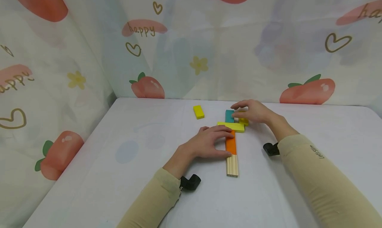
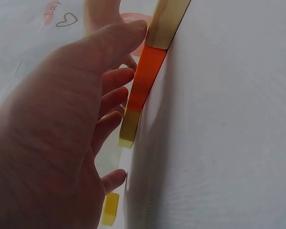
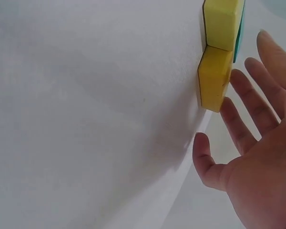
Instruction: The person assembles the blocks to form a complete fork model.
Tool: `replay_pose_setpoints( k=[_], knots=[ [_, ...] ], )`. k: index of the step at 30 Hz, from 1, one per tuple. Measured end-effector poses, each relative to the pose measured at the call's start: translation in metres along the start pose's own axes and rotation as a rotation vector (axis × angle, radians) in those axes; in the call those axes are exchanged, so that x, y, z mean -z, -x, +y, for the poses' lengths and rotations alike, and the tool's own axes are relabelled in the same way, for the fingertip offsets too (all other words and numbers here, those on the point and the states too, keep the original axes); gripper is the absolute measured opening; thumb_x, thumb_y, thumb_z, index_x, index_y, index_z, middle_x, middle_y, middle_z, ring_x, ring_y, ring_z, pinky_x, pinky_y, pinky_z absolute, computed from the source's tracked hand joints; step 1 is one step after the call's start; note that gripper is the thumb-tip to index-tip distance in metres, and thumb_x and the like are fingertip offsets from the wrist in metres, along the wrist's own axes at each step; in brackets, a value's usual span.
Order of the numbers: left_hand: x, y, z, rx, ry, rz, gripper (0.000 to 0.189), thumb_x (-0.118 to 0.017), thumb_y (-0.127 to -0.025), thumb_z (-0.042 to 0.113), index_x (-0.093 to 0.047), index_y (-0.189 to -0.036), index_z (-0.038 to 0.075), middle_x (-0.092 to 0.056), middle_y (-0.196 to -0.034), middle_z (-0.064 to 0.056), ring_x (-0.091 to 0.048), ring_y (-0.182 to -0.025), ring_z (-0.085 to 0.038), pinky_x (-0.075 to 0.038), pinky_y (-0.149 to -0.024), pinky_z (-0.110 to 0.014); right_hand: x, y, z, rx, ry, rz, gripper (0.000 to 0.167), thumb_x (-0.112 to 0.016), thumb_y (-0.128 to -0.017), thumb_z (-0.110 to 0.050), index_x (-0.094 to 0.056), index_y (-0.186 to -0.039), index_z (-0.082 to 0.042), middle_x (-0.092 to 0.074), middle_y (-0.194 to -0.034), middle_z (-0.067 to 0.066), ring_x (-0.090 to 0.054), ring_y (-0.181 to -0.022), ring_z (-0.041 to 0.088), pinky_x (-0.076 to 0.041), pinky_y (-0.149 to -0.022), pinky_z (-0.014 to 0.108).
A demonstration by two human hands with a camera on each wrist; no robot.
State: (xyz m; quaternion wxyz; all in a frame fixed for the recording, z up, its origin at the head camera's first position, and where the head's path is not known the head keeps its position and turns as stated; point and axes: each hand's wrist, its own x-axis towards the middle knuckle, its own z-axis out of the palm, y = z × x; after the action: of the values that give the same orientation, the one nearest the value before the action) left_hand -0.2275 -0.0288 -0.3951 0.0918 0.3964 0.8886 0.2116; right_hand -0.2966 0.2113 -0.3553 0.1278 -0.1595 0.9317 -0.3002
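Note:
Several wooden blocks lie joined on the white table. A plain wood block (image 1: 232, 165) is nearest, then an orange block (image 1: 231, 145), then a light yellow block (image 1: 235, 127) set crosswise. Beyond that lie a teal block (image 1: 229, 115) and a darker yellow block (image 1: 243, 121), side by side. My left hand (image 1: 206, 143) rests along the left side of the orange block, thumb near its joint with the plain wood, fingers extended and spread. My right hand (image 1: 253, 112) is over the teal and darker yellow blocks, fingers loosely bent; in the right wrist view nothing is gripped.
A loose yellow block (image 1: 198, 112) lies apart, left of the teal one. Behind the white table (image 1: 104, 188) hangs a patterned cloth (image 1: 232, 55) with strawberries and hearts; it also covers the left side. Black wrist cameras sit under both sleeves.

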Motion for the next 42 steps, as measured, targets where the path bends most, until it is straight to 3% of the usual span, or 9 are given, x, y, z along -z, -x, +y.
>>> replay_pose_setpoints(
  k=[17,30,38,42],
  knots=[
    [0.002,-0.001,0.007,0.008,-0.026,0.017,0.055,-0.07,-0.091,0.048,-0.061,-0.14,0.023,-0.047,-0.149,0.011,-0.035,-0.138,-0.001,-0.025,-0.113,-0.05,0.003,0.005,0.002,0.005,0.014,0.029,0.051,-0.065,-0.099,-0.036,-0.059,-0.139,-0.005,-0.052,-0.141,0.024,-0.041,-0.132,0.045,-0.037,-0.104,0.065],
    [0.002,-0.001,0.009,0.033,-0.042,0.003,0.054,-0.069,-0.092,0.047,-0.061,-0.14,0.024,-0.048,-0.148,0.011,-0.037,-0.137,-0.003,-0.025,-0.114,-0.05,0.006,0.009,0.002,0.001,0.02,0.029,0.053,-0.064,-0.099,-0.039,-0.058,-0.14,-0.005,-0.051,-0.143,0.024,-0.038,-0.134,0.046,-0.035,-0.105,0.067],
    [0.004,-0.002,0.006,0.013,-0.013,0.046,0.051,-0.071,-0.091,0.047,-0.064,-0.136,0.024,-0.049,-0.147,0.011,-0.038,-0.137,-0.002,-0.029,-0.111,-0.047,0.012,0.016,0.002,0.007,0.023,0.053,0.054,-0.064,-0.099,-0.04,-0.058,-0.141,-0.008,-0.046,-0.146,0.025,-0.038,-0.134,0.047,-0.035,-0.104,0.068],
    [0.008,0.001,0.005,0.037,0.007,0.063,0.051,-0.072,-0.091,0.046,-0.064,-0.136,0.024,-0.048,-0.149,0.01,-0.037,-0.138,-0.004,-0.028,-0.112,-0.047,0.013,0.02,0.001,0.01,0.028,0.064,0.054,-0.065,-0.099,-0.039,-0.057,-0.142,-0.008,-0.046,-0.147,0.025,-0.038,-0.135,0.046,-0.035,-0.104,0.068]
  ],
)
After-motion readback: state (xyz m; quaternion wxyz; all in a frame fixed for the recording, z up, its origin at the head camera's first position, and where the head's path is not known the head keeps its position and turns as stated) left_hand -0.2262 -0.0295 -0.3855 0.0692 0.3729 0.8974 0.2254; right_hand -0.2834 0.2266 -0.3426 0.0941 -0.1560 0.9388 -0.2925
